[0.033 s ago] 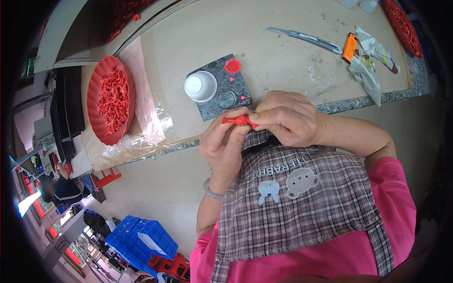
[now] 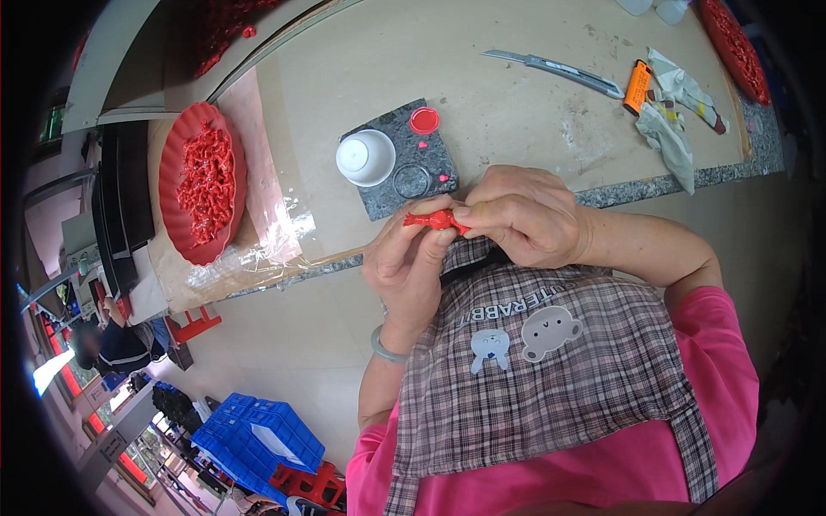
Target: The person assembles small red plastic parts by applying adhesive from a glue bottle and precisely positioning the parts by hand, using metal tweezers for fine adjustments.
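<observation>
A small glossy red moulded figure is pinched between both hands, just off the table's front edge. My left hand grips its left part between thumb and fingers. On its right end, the thumb and forefinger of my right hand are closed. Fingers cover part of the figure, so its exact kind is unclear. Beyond the hands lies a dark stone slab. It carries a white cup, a shallow dish of red paste, a clear round dish and small pink bits.
A red scalloped tray heaped with red pieces stands at the left. A utility knife, an orange lighter and crumpled tubes lie right. Blue crates and a person are at lower left.
</observation>
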A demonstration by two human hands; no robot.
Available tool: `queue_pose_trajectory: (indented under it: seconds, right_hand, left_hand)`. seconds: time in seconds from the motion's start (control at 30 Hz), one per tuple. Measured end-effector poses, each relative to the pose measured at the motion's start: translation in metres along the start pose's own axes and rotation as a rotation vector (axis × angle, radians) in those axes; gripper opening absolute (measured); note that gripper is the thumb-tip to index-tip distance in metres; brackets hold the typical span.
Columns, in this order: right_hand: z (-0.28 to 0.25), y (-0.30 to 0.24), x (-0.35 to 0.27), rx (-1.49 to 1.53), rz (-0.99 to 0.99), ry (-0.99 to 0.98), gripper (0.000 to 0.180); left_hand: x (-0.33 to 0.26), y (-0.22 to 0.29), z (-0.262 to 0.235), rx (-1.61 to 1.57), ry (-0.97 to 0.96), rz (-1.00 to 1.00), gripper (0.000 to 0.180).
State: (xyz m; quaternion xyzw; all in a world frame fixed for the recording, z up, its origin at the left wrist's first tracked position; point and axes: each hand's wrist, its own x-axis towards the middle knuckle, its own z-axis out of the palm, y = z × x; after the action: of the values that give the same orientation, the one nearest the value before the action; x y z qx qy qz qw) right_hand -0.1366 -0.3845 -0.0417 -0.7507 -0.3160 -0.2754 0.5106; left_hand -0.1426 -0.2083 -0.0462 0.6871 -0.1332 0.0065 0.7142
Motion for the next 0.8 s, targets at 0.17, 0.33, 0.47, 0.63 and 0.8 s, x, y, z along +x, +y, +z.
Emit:
queue_pose_trajectory:
  seconds: [0.17, 0.33, 0.47, 0.63, 0.8]
  right_hand:
    - [-0.001, 0.001, 0.001, -0.008, -0.016, -0.003, 0.021]
    - [-0.005, 0.005, 0.001, 0.015, -0.065, -0.034, 0.023]
    - [-0.007, 0.005, 0.004, 0.009, -0.091, -0.044, 0.025]
    - [-0.008, 0.007, 0.002, -0.009, -0.101, -0.050, 0.028]
    - [-0.008, 0.006, 0.003, -0.027, -0.098, -0.029, 0.028]
  left_hand:
    - [0.001, 0.000, -0.001, 0.005, -0.016, 0.009, 0.019]
    - [0.006, 0.004, -0.001, -0.023, -0.046, 0.092, 0.020]
    - [0.006, 0.005, -0.003, -0.028, -0.079, 0.058, 0.023]
    - [0.004, 0.008, -0.003, -0.038, -0.081, 0.038, 0.024]
    - [0.004, 0.011, -0.003, -0.090, -0.085, -0.039, 0.023]
